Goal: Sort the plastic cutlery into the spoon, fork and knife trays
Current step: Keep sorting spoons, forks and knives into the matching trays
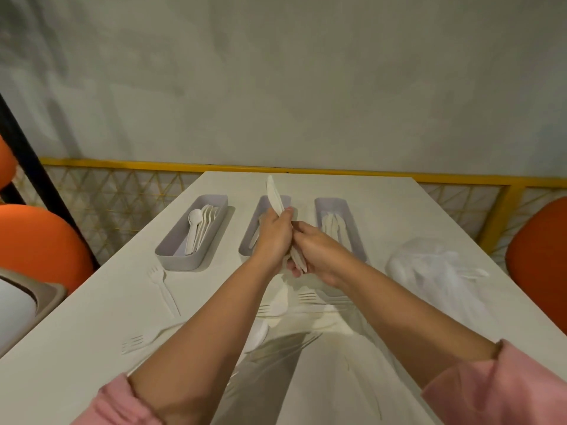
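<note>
Toward the table's (383, 194) far edge, the left hand (274, 238) and right hand (319, 255) both curl around a bundle of knives (274, 194), likely light, slippery, best squeezed mid-handle.

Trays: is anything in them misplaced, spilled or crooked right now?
Nothing stands out. The left tray holds spoons lying lengthwise, the right tray cutlery likewise. The middle tray is mostly hidden by the left hand and right hand gripping knives. Loose forks on the table simply await sorting.
</note>
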`<move>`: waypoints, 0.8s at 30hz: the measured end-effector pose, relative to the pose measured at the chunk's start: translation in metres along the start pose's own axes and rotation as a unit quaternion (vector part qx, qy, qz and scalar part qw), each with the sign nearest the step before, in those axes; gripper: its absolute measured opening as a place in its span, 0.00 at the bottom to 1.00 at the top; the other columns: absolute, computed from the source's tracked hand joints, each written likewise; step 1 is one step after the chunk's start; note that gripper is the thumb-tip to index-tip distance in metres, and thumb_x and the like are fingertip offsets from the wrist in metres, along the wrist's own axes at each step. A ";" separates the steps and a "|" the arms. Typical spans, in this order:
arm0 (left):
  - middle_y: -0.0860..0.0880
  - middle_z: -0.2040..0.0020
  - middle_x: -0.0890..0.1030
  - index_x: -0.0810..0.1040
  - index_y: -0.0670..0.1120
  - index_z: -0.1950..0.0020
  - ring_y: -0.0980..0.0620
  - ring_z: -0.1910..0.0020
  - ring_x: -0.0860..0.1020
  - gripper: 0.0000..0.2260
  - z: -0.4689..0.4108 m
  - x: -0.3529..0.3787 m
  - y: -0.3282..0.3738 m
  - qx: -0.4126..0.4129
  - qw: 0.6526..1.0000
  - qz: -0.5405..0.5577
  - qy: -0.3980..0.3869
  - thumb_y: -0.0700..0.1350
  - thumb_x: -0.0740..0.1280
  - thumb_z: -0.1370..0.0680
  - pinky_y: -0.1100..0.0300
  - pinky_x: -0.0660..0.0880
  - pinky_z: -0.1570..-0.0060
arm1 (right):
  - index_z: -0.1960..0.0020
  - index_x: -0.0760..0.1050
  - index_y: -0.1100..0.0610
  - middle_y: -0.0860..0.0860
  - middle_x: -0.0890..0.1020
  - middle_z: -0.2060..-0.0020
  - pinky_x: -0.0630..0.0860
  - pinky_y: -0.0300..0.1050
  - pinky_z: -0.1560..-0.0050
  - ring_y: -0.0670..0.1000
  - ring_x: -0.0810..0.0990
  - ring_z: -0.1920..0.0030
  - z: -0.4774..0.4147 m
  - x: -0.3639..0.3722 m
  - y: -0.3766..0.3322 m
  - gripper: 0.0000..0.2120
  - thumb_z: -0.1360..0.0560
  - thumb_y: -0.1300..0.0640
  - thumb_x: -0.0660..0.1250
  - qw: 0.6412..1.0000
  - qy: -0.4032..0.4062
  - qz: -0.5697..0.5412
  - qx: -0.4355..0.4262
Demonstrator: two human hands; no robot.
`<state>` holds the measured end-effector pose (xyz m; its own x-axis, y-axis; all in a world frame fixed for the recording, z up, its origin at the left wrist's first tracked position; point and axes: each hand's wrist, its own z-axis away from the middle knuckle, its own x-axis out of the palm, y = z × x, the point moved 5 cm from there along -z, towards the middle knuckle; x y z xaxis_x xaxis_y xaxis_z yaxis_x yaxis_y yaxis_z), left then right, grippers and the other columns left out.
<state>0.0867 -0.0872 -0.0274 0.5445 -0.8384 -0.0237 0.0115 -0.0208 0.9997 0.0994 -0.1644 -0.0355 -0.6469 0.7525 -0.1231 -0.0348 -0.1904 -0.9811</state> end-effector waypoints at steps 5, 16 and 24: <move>0.43 0.54 0.79 0.71 0.42 0.39 0.45 0.57 0.79 0.17 -0.008 0.022 -0.003 -0.034 0.997 -0.023 -0.059 0.52 0.55 0.19 0.57 0.77 0.58 | 0.50 0.72 0.55 0.53 0.71 0.69 0.61 0.38 0.77 0.47 0.67 0.75 0.004 -0.029 -0.002 0.08 0.19 0.59 0.55 1.000 0.000 0.010 -0.024; 0.47 0.26 0.61 0.57 0.46 0.25 0.48 0.29 0.64 0.24 0.001 0.054 -0.026 0.052 0.931 -0.296 -0.207 0.44 0.60 0.20 0.57 0.64 0.34 | 0.49 0.70 0.65 0.58 0.72 0.70 0.69 0.42 0.70 0.52 0.69 0.74 -0.035 -0.115 0.023 0.06 0.21 0.65 0.55 0.974 0.173 0.087 0.114; 0.48 0.25 0.61 0.56 0.46 0.24 0.48 0.28 0.63 0.26 0.002 0.056 -0.033 0.074 0.902 -0.362 -0.224 0.43 0.61 0.20 0.58 0.62 0.32 | 0.48 0.70 0.63 0.58 0.75 0.67 0.73 0.40 0.69 0.51 0.74 0.71 -0.049 -0.106 0.033 0.05 0.20 0.65 0.56 0.965 0.173 0.132 0.144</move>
<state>0.1151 -0.1349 -0.0614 0.0448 -0.7107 -0.7020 0.0971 -0.6963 0.7112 0.2044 -0.2193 -0.0627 -0.3717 0.8096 -0.4542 -0.1457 -0.5341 -0.8328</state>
